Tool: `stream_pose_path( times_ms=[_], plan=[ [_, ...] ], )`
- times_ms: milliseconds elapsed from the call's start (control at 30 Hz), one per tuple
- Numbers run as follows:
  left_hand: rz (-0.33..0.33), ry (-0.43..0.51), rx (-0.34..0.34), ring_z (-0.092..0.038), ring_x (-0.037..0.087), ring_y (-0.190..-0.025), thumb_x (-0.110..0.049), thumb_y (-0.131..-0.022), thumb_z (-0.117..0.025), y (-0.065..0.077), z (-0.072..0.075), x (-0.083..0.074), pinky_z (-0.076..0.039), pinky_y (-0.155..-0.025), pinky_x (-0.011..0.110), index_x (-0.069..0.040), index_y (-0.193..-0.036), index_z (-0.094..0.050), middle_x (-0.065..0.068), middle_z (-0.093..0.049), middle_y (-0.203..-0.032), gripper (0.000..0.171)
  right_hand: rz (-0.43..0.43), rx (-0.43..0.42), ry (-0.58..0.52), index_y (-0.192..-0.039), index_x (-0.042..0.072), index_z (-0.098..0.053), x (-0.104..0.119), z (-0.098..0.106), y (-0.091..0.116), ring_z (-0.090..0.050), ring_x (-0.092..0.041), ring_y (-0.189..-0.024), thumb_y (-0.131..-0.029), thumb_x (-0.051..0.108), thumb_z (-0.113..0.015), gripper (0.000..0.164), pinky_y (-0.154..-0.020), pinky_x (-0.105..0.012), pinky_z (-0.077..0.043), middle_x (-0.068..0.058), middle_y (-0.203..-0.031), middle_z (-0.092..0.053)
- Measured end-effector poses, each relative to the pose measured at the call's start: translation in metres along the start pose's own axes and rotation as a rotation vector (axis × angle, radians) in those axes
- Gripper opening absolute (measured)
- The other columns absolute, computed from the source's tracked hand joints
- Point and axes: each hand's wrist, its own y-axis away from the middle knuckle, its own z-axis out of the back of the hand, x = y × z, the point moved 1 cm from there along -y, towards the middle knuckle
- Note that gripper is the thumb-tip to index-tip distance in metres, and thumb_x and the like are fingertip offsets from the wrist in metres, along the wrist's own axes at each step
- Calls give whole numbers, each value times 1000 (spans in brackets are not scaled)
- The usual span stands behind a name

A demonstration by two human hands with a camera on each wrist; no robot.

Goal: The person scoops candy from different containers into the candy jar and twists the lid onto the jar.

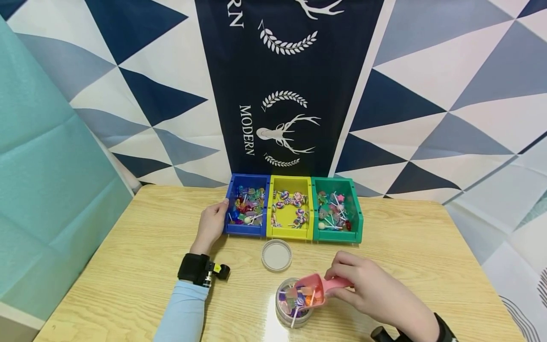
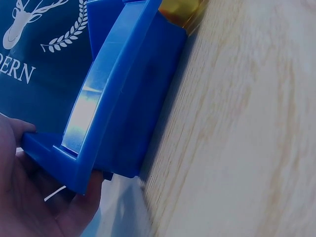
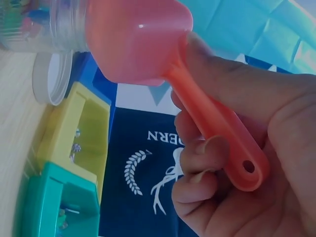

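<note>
My right hand (image 1: 365,285) grips the handle of a pink scoop (image 1: 318,289), tilted over the mouth of a clear jar (image 1: 295,322). Colourful candies and a lollipop with a white stick lie in the scoop and at the jar's mouth. In the right wrist view the scoop's back (image 3: 140,42) covers part of the jar's rim. My left hand (image 1: 211,223) holds the left side wall of the blue bin (image 1: 245,231); the left wrist view shows thumb and fingers around a corner of that bin (image 2: 133,98). Mixed candies fill the blue bin's floor.
A yellow bin (image 1: 290,232) with swirl lollipops and a green bin (image 1: 360,223) with mixed candies stand right of the blue one. A round lid (image 1: 276,255) lies on the wooden table (image 1: 410,247) between bins and jar. A patterned cloth (image 1: 278,71) hangs behind.
</note>
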Motion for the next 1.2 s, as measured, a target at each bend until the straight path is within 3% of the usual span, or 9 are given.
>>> stream_pose_path(
  times_ms=[400,800,1000,1100,1200],
  plan=[
    [3,5,4,-53,34,-127,-50,-105,-39,0,-2,0,-41,-106,52,-2,-135,-62,18,-61,-134,61,94,-96,50,-94,25,-71,4,-7,0,-52,0,-78,-84,27,-81,15,-68,-21,-53,18,-93,-52],
    [14,4,13,-54,33,-127,-48,-106,-40,2,-1,-1,-41,-106,51,-3,-136,-61,17,-61,-134,59,220,-249,96,-92,25,-72,3,-4,1,-51,-2,-80,-77,18,-86,22,-68,-12,-44,16,-94,-51],
    [1,3,3,-57,33,-122,-50,-106,-39,1,-1,0,-43,-103,52,-2,-133,-64,18,-64,-129,60,192,-298,41,-96,26,-74,1,3,3,-52,-3,-83,-75,12,-87,28,-68,-10,-43,16,-98,-51],
    [-24,-2,-12,-60,33,-117,-49,-106,-39,1,-1,1,-46,-99,51,-3,-129,-67,19,-66,-124,59,235,-311,-24,-99,26,-74,1,3,3,-52,-4,-84,-77,10,-85,29,-67,-11,-43,15,-99,-52],
    [-39,1,-25,-63,33,-110,-48,-106,-40,2,-1,1,-49,-94,49,-3,-124,-70,20,-68,-118,57,295,-269,-86,-102,25,-74,2,0,2,-53,-5,-85,-82,13,-81,24,-67,-12,-44,12,-100,-54]
  ],
)
